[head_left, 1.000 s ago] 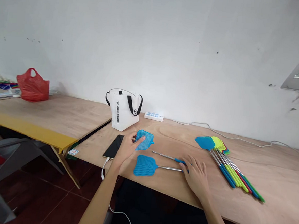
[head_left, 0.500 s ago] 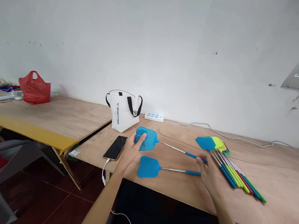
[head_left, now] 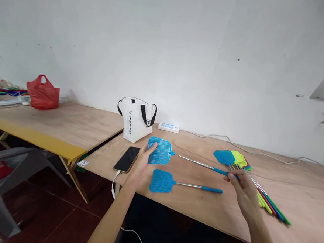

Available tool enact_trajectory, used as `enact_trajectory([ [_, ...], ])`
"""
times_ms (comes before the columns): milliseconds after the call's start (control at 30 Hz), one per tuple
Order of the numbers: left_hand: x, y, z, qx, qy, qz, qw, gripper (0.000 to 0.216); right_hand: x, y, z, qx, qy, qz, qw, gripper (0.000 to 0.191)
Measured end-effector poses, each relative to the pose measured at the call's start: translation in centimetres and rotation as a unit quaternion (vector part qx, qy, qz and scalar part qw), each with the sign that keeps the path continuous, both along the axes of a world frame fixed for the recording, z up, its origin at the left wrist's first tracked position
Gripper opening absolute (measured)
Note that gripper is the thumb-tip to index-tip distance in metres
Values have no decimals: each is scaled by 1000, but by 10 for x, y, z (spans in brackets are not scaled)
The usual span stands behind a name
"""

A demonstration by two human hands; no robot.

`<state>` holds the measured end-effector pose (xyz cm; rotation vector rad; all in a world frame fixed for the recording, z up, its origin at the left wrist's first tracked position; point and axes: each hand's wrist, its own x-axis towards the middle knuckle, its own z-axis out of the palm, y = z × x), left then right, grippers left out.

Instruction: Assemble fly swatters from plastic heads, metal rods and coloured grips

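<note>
My left hand (head_left: 142,158) grips a blue mesh fly swatter head (head_left: 162,152), thumb on its face. A metal rod with a blue grip, the swatter handle (head_left: 203,164), is held by its grip end in my right hand (head_left: 242,186). The rod's tip points at the neck of the head, with a small gap between them. Below both hands, a whole blue fly swatter (head_left: 162,181) lies flat on the table. Partly behind my right hand is a fanned pile of fly swatters (head_left: 238,158) in blue, yellow, red and green.
On the wooden table (head_left: 189,208) a phone (head_left: 127,159) with a white cable lies left of my left hand. Behind stand a white bag (head_left: 136,125) and a power strip (head_left: 169,127). A red plastic bag (head_left: 43,93) sits on the left table, near a grey chair (head_left: 4,192).
My right hand has moved right with the handle, widening the gap between the rod tip and the swatter head. The left hand keeps its hold on the head. The view has shifted slightly.
</note>
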<state>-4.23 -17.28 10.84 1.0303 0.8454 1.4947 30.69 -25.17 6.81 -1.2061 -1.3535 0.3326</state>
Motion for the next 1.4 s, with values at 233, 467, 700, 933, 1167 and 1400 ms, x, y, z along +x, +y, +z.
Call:
enact_trajectory([
  [233,2,0,-2,-1,-2,-28,1000,46,-7,0,-2,-5,0,24,1000,25],
  [467,1,1,-4,1,-9,-40,999,43,-7,2,-6,-9,-9,31,999,25],
  [700,0,-1,-4,49,80,-15,995,37,2,-6,5,-3,-84,-15,996,28],
  [933,13,-12,1,59,122,-43,990,39,1,-18,18,-92,-202,68,973,38],
  [1167,35,-18,-9,51,119,-80,988,41,-12,-19,14,-100,-291,82,948,40],
  [1400,38,-21,-9,51,111,-77,989,38,-38,-22,15,-56,-369,43,927,37],
])
